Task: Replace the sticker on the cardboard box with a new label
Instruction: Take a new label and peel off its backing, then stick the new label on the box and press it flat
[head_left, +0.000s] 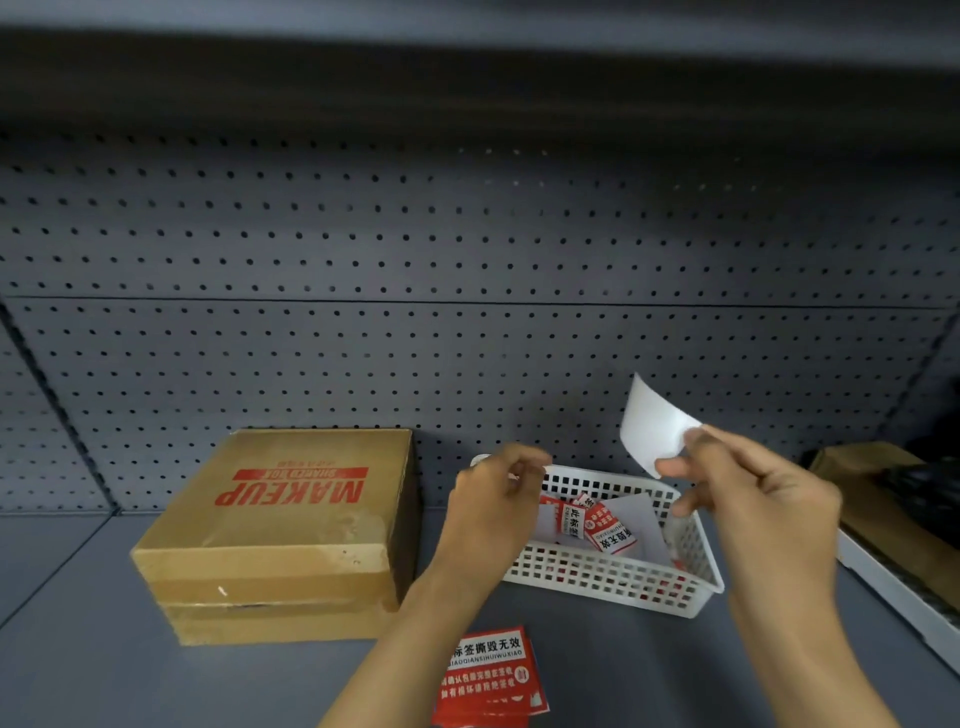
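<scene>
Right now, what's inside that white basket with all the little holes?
Inside the white basket lie crumpled red-and-white stickers and blank white paper pieces. The left hand covers its left end, so anything lying there is hidden.

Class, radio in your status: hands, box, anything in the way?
Right hand pinching white backing sheet; left hand closed over white plastic basket. Brown cardboard box untouched. Nothing blocking.

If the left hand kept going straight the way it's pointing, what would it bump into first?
Probably the white plastic basket. The left hand reaches forward and slightly right, with its fingers already over the basket's near-left rim. Depth is hard to judge, so it might pass just above the rim.
</scene>
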